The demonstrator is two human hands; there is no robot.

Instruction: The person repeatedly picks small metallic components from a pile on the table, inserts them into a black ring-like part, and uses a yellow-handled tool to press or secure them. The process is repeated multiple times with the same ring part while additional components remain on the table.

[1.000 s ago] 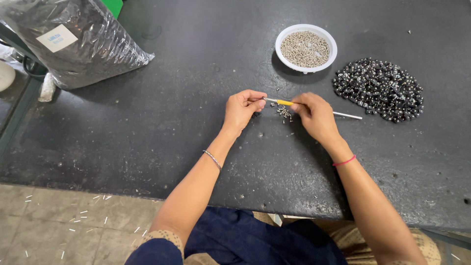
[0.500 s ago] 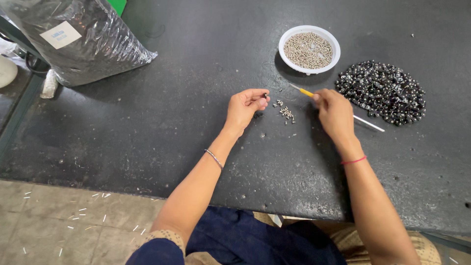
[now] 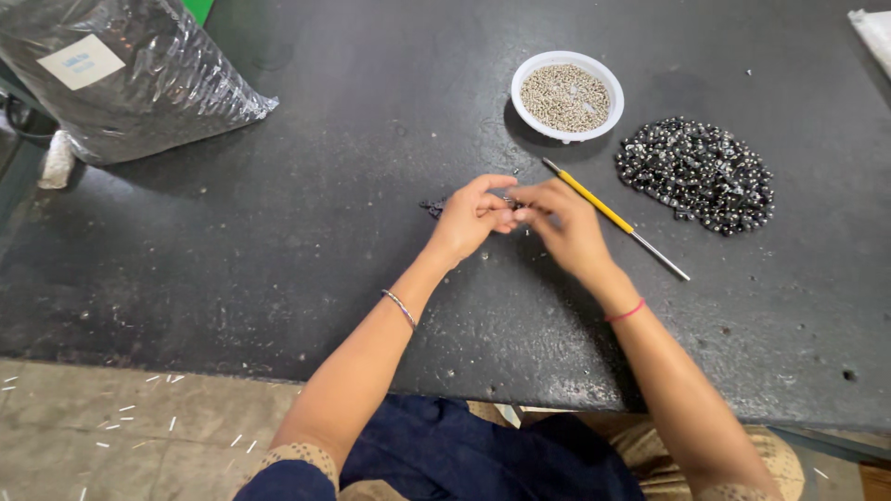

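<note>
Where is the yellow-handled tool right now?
The yellow-handled tool lies flat on the dark table, just beyond the right hand, between white bowl and bead pile.

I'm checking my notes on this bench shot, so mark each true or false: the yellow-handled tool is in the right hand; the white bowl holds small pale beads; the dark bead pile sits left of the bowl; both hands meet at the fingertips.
1. The yellow-handled tool is in the right hand: false, it lies on the table.
2. The white bowl holds small pale beads: true.
3. The dark bead pile sits left of the bowl: false, right of it.
4. The left hand and right hand meet at the fingertips: true.
</note>
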